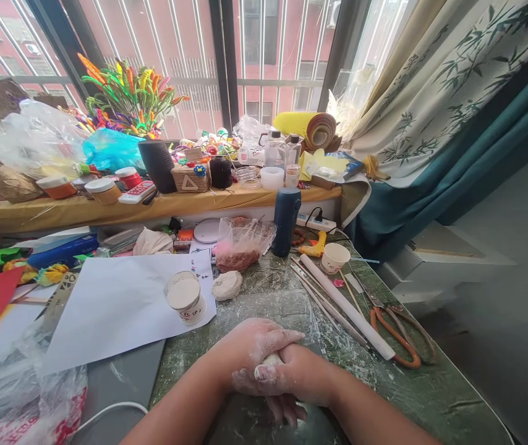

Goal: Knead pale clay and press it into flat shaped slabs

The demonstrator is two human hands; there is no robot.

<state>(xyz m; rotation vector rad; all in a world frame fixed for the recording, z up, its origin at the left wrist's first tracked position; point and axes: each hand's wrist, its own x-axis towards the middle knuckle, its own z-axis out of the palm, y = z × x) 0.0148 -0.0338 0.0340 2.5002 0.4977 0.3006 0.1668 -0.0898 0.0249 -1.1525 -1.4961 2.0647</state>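
And there's the clasp: both forearms angle in from the bottom corners of my head view, the left hand (255, 350) lying over the top with its fingers pointing right, the right hand (300, 371) crossing in against it, thumb laid across, other fingertips hanging below. I see both dusted white and pressed together around a pale lump (272, 359), just a sliver of it peeking out between them, over the dark green tabletop (183, 355). Counting now: 1 whitish dough piece (227, 285) beyond the hands, 1 white rod (347, 307) off to the right, 1 pair of scissors (396, 330) beside it, 1 yellow glue gun (315, 245), 1 dark blue flask (286, 222), and at least 3 jars (103, 191) up on the sill. There's 1 paper cup (336, 258) at the right; on the white sheet (120, 303) I've got a cup stack (185, 293) (possibly 2 nested, I can't be sure). Lettering next: a round red logo and dark characters on that stack, too small for me to read, and red print on the clear plastic bag (27, 383), too crumpled to make out.
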